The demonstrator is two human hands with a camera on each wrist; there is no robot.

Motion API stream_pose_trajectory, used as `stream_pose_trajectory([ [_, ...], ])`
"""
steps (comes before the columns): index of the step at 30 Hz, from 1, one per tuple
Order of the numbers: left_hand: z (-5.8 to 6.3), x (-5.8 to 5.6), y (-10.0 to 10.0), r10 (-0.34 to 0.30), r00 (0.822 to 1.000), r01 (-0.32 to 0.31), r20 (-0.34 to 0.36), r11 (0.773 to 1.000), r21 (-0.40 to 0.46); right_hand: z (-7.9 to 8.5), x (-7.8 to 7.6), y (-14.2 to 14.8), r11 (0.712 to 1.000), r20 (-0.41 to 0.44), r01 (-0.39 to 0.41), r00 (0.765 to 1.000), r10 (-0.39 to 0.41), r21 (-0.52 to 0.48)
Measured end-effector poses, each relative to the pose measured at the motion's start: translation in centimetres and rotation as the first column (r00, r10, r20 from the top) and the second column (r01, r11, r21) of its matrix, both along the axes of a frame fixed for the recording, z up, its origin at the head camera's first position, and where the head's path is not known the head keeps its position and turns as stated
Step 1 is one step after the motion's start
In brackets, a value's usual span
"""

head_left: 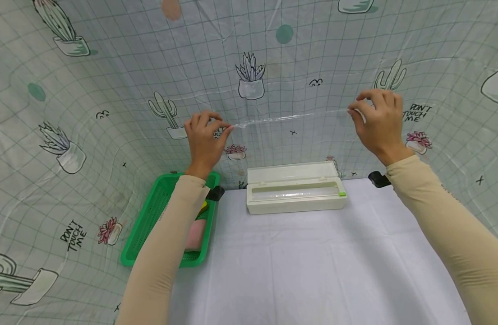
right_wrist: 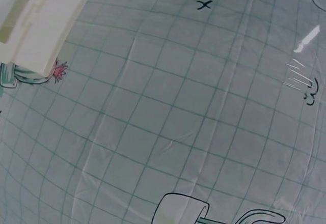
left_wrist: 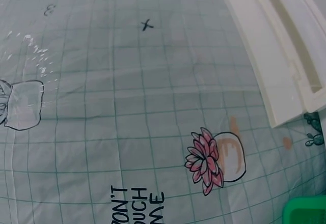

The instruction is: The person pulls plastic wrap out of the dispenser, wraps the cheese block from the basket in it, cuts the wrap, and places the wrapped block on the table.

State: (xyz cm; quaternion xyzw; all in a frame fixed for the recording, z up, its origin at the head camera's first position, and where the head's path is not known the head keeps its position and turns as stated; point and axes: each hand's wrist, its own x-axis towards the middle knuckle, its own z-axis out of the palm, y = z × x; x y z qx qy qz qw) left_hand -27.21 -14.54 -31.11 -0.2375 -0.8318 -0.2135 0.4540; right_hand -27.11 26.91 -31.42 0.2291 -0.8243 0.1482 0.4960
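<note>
A thin sheet of clear cling film (head_left: 273, 119) is stretched between the two raised hands, its upper edge glinting. My left hand (head_left: 204, 140) pinches one corner between thumb and forefinger; on the other side, my right hand (head_left: 380, 124) pinches the opposite corner. Glints on the film show in the left wrist view and the right wrist view, where neither hand appears. Below and between the hands, a cream cling film dispenser (head_left: 295, 206) stands on the table with its lid (head_left: 291, 172) raised. Through its long opening a clear or white roll is visible.
A green basket (head_left: 140, 228) stands at the left, partly covered by the left forearm. Inside lie a pink block-shaped item (head_left: 195, 235) and something yellow (head_left: 203, 205). White cloth (head_left: 297, 271) covers the table. Behind rises a cactus-print sheet (head_left: 208, 58).
</note>
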Motion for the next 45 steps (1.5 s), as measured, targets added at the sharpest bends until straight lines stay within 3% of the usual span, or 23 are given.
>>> stream_pose_trajectory([
  [7,0.4,0.0,-0.1,-0.013,1.000,0.013,-0.003,1.000,0.014,0.4,0.0,-0.3,0.999,-0.028,-0.029,0.999,0.028,-0.039],
  [25,1.4,0.0,-0.1,-0.020,1.000,0.020,-0.017,0.999,0.024,1.4,0.2,-0.3,0.999,-0.036,-0.022,0.999,0.021,-0.030],
  [32,1.3,0.5,-0.2,-0.028,0.999,0.030,-0.034,0.999,0.029,1.3,1.1,-0.3,0.997,-0.046,-0.043,0.998,0.040,-0.059],
  [38,-0.1,2.5,-0.4,-0.089,0.993,0.096,-0.084,0.991,0.092,0.3,3.2,-0.5,0.990,-0.067,-0.089,0.994,0.081,-0.112],
  [42,-1.6,4.9,-0.6,-0.148,0.982,0.162,-0.116,0.980,0.120,-1.2,5.7,-0.5,0.983,-0.085,-0.128,0.989,0.117,-0.129],
  [45,-3.5,7.0,-0.8,-0.196,0.974,0.209,-0.116,0.972,0.113,-2.8,8.0,-0.4,0.977,-0.117,-0.169,0.981,0.153,-0.134],
])
